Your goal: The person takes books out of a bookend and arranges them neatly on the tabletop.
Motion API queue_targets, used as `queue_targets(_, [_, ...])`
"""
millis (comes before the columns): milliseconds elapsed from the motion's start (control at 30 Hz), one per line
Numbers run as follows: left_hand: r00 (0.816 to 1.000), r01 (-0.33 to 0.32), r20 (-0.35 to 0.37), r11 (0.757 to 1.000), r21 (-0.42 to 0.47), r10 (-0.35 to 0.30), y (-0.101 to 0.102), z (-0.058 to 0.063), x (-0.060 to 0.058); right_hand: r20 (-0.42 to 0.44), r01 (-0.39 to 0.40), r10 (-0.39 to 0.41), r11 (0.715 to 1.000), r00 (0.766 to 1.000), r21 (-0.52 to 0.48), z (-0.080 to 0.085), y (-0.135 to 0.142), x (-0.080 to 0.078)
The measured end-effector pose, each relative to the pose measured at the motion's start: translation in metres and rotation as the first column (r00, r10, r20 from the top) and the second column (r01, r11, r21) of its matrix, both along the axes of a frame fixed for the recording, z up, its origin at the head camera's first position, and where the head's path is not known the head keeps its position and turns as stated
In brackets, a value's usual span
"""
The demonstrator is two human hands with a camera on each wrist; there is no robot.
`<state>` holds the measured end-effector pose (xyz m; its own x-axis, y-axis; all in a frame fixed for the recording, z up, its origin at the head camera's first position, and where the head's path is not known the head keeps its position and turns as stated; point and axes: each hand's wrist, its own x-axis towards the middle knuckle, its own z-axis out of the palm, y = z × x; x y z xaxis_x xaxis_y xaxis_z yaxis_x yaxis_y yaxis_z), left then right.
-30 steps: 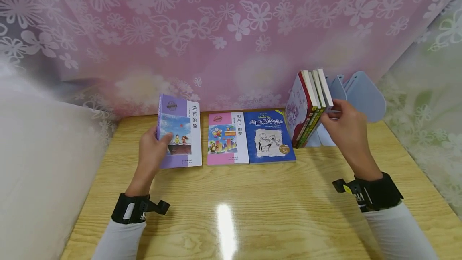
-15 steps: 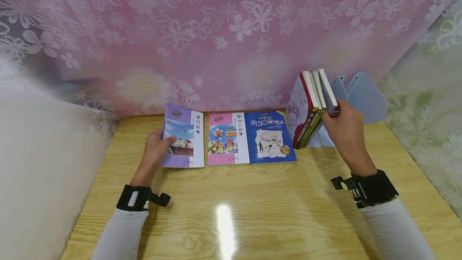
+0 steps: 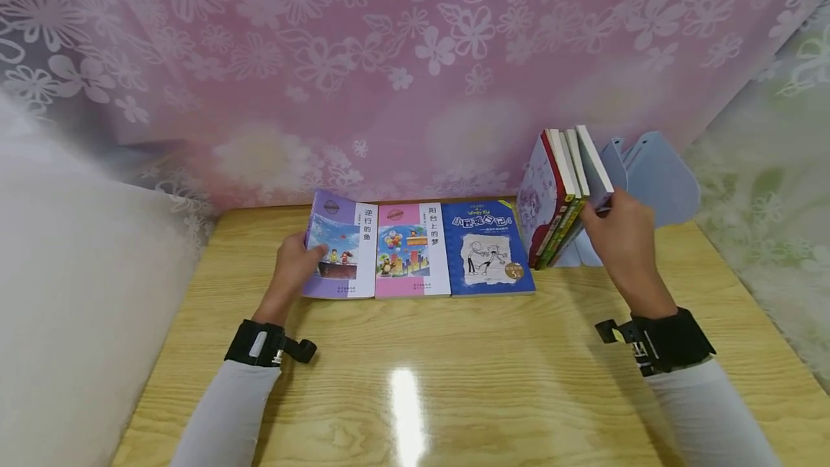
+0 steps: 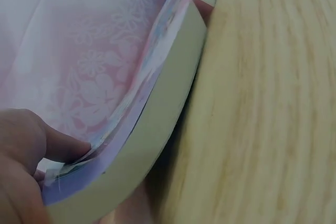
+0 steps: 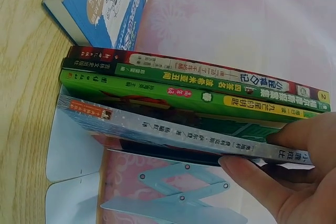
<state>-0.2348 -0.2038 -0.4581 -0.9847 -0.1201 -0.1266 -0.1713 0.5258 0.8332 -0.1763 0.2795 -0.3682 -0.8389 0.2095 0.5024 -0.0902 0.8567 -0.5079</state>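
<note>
My left hand grips the left edge of a purple book, thumb on its cover; the book lies against a pink book. In the left wrist view the thumb presses the purple book, whose edge is lifted off the table. A blue book lies to the right of the pink one. My right hand grips the outermost grey book of several upright books leaning in a pale blue book stand. From the right wrist, fingers curl round that grey book.
The wooden table has bare surface in front of the books. A pink flowered curtain hangs behind; white cloth borders the left and green flowered fabric the right.
My left hand has slid the purple book rightward and lowered it until it meets the pink book. My right hand stays on the grey book at the stand.
</note>
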Motion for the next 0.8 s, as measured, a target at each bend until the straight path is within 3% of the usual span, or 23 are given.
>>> queue_targets(167, [1.0, 0.015, -0.003, 0.998, -0.057, -0.015, 0.0021, -0.0028, -0.0021, -0.011, 0.013, -0.012, 1.0, 1.0, 0.023, -0.0022, 0.0004, -0.0008])
queue_targets(367, [0.998, 0.047, 0.058, 0.984, -0.174, -0.038, -0.0001, -0.0038, -0.0049, 0.002, 0.028, -0.028, 0.999, 1.0, 0.034, -0.0013, 0.0009, -0.001])
queue_targets(567, [0.997, 0.076, 0.005, 0.925, -0.372, -0.08, -0.0034, -0.0017, -0.003, -0.006, 0.005, -0.005, 0.998, 1.0, 0.059, 0.0003, 0.0007, -0.001])
queue_targets(800, [0.987, 0.049, -0.112, 0.878, -0.477, -0.117, -0.001, -0.0026, 0.0022, -0.019, -0.018, 0.019, 0.998, 1.0, 0.053, 0.0008, 0.0031, 0.0048])
